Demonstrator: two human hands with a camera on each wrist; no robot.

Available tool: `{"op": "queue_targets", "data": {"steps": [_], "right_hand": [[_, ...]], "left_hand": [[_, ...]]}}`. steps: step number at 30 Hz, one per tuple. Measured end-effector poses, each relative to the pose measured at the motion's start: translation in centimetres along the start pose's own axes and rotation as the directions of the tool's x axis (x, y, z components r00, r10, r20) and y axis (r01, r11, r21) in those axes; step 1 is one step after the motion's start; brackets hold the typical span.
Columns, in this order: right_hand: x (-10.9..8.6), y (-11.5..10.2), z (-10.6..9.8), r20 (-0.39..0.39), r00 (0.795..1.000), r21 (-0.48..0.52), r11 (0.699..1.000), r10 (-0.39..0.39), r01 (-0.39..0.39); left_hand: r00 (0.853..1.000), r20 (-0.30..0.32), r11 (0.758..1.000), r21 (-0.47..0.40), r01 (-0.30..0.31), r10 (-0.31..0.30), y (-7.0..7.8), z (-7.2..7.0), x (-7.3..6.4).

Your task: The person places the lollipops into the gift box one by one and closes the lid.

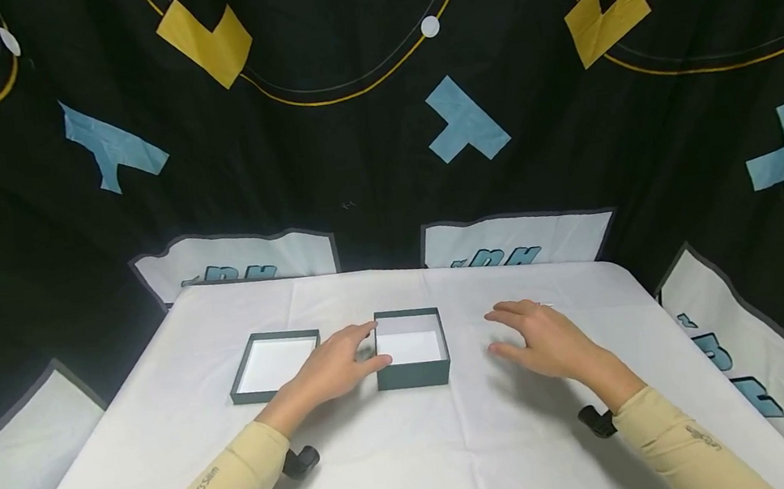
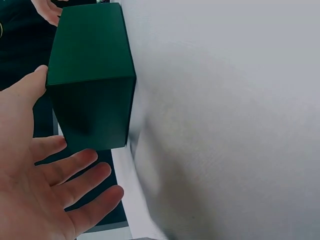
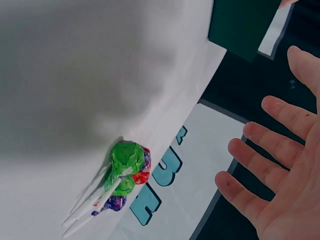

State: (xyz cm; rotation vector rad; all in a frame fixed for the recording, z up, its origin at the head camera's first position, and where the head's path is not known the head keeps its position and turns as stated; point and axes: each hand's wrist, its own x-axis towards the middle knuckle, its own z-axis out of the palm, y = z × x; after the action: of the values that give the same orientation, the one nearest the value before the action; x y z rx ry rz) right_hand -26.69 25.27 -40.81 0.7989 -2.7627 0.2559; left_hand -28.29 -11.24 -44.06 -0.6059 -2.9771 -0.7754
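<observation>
A dark green open box (image 1: 413, 376) with a white inside stands mid-table in the head view. My left hand (image 1: 333, 363) is at its left side, fingers spread. In the left wrist view the thumb meets an edge of the box (image 2: 92, 45), and the other fingers are fairly straight. A shallow green lid (image 1: 256, 396), white inside up, lies to the left. My right hand (image 1: 546, 340) hovers right of the box, holding nothing. The right wrist view has a bunch of wrapped lollipops (image 3: 127, 160) on the table, green, red and purple; my right hand mostly hides them in the head view.
A white cloth covers the table (image 1: 405, 471). Behind it hangs a black curtain (image 1: 352, 160) with taped yellow and blue shapes. White lettered panels (image 1: 519, 237) border the far edge and sides. A black wrist camera mount (image 1: 301, 462) sits under the left sleeve.
</observation>
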Motion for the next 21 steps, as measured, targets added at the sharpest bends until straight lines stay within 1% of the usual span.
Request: {"op": "queue_targets", "data": {"steps": [7,13,21], "right_hand": [[0.0,0.4,-0.6,0.007,1.000,0.033,0.999,0.026,-0.027],[0.3,1.6,-1.1,0.051,0.994,0.101,0.990,0.094,-0.098],[0.7,3.8,-1.1,0.086,0.981,0.186,0.964,0.174,-0.187]], "left_hand": [[1.000,-0.002,1.000,-0.017,0.000,0.000,-0.3,0.3,-0.2],[1.000,0.006,1.000,-0.025,-0.014,0.014,-0.2,0.1,-0.2],[1.000,0.017,1.000,-0.017,-0.016,0.017,-0.2,-0.2,-0.1]]}}
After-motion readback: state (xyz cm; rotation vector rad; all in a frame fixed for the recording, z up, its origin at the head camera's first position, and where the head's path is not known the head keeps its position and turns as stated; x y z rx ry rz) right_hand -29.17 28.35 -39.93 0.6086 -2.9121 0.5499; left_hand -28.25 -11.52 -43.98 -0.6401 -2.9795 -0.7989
